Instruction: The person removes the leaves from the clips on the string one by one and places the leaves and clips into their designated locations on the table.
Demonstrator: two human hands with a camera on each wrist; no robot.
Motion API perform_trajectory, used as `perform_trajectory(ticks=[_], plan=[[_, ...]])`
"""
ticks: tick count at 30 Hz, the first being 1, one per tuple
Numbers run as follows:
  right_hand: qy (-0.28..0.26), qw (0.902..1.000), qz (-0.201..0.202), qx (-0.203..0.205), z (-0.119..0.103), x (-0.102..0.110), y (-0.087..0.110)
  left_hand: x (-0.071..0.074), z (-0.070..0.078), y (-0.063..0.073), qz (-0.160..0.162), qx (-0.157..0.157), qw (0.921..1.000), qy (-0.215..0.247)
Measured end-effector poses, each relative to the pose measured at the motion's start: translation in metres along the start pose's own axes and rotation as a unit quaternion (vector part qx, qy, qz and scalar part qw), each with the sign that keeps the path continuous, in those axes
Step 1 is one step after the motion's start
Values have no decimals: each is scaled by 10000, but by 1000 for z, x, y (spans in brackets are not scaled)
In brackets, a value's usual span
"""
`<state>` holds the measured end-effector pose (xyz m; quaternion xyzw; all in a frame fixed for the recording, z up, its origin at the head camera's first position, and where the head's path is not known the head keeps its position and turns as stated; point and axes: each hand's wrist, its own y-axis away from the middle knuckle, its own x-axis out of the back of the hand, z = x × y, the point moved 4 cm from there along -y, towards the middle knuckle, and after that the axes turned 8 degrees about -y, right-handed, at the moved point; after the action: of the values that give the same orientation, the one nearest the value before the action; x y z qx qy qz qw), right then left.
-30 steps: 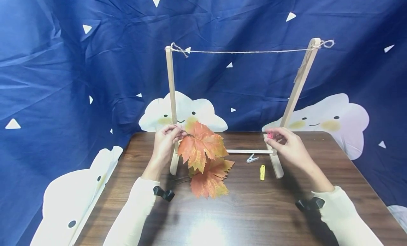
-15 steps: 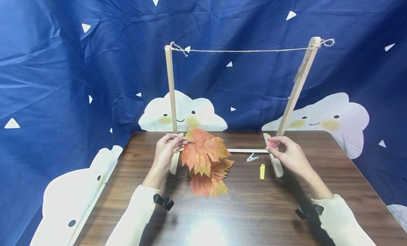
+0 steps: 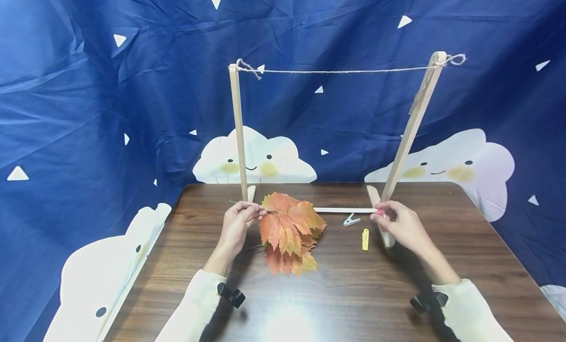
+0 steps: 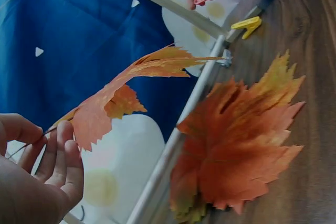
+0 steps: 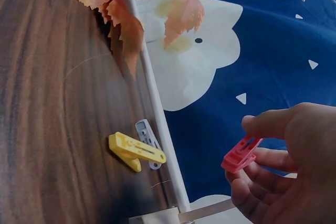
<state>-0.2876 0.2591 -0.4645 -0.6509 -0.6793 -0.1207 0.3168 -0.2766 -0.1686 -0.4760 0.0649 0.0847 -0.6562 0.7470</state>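
Note:
My left hand (image 3: 238, 225) pinches the thin stem of an orange maple leaf (image 4: 100, 108), which hangs out to the right of the fingers. Below it a second maple leaf (image 4: 236, 150) lies on the table and is partly covered in the head view. A red clothespin (image 5: 241, 153) is held between thumb and fingers of my right hand (image 3: 404, 226), near the right foot of the wooden frame. On the table between the hands lie a yellow clothespin (image 3: 365, 239) and a pale blue-grey clothespin (image 3: 351, 220).
The wooden frame has a left post (image 3: 237, 130) and a right post (image 3: 413, 126), with twine (image 3: 336, 71) strung between their tops. A white crossbar (image 3: 342, 210) joins them low down. Behind the brown table (image 3: 345, 293) hangs a blue curtain (image 3: 336, 27) with clouds.
Both hands have moved lower, the left also slightly right. The held leaf has come down with the left hand and now overlaps more of the lying leaf; the red clothespin has come down too.

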Motion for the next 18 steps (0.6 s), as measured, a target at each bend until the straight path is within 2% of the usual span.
perform_trajectory(ticks=[12, 18], plan=[[678, 9966, -407, -224, 17, -13, 6, 4, -22, 8, 62, 300, 9995, -107], [875, 9940, -601, -248, 21, -22, 10, 7, -29, 11, -66, 484, 9984, -301]])
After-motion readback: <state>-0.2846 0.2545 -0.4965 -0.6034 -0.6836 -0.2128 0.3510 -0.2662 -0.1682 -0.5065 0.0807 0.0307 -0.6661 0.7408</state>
